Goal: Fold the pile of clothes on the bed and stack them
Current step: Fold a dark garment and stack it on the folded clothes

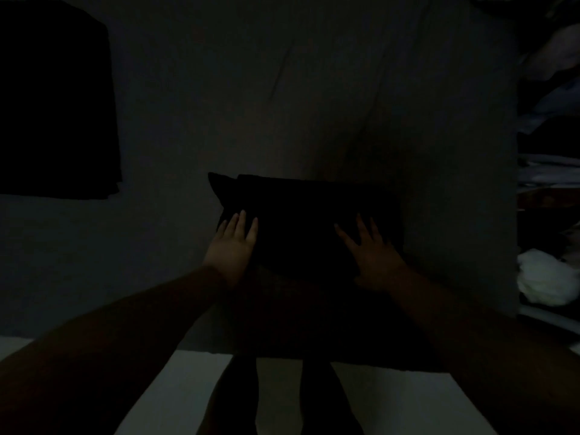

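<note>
The room is very dark. A black folded garment (301, 215) lies on the grey bed sheet (251, 105) near the bed's front edge. My left hand (233, 243) rests flat on the garment's left edge with straight fingers. My right hand (373, 249) lies flat on its right part, fingers spread. A second dark folded piece (56, 102) sits on the bed at the far left.
A heap of unfolded clothes (549, 73) lies along the right side, with a white bundle (546, 281) lower down. The pale floor (194, 387) and my legs show below the bed's front edge.
</note>
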